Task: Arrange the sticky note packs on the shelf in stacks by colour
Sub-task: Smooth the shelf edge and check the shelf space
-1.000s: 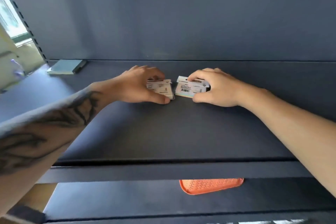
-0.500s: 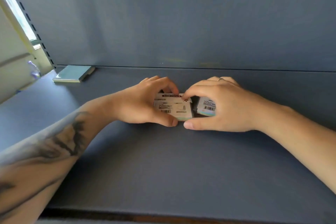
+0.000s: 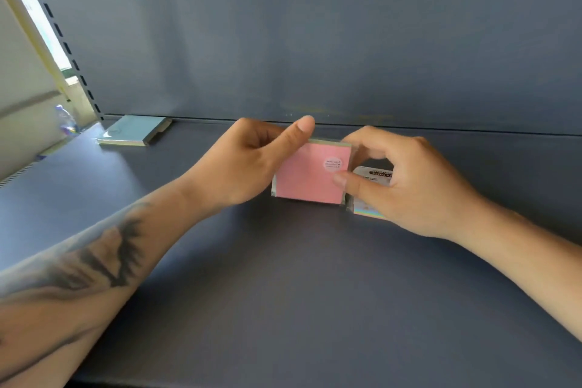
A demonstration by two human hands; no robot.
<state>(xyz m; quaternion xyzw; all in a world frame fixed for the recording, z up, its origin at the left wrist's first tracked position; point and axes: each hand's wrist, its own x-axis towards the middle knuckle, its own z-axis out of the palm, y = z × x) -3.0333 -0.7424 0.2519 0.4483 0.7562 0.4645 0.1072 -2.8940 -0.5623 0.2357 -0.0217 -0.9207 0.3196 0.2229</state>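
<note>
Both hands [image 3: 248, 164] [image 3: 406, 186] pinch pink pack [image 3: 310, 178] edges mid-shelf [image 3: 283, 293].

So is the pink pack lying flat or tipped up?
Tipped up: the pink pack stands on its lower edge on the shelf, pink face toward the camera, held by both hands.

Daylight enters from the upper left, glaring there; the shelf [image 3: 283, 293] is dim; edges bend slightly.

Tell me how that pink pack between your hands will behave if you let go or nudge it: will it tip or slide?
The pink pack seems to stand on a narrow edge, steadied by the left hand and right hand, so it would probably tip flat. Its glossy wrap may slide easily on the smooth shelf. It looks stiff and light.
</note>
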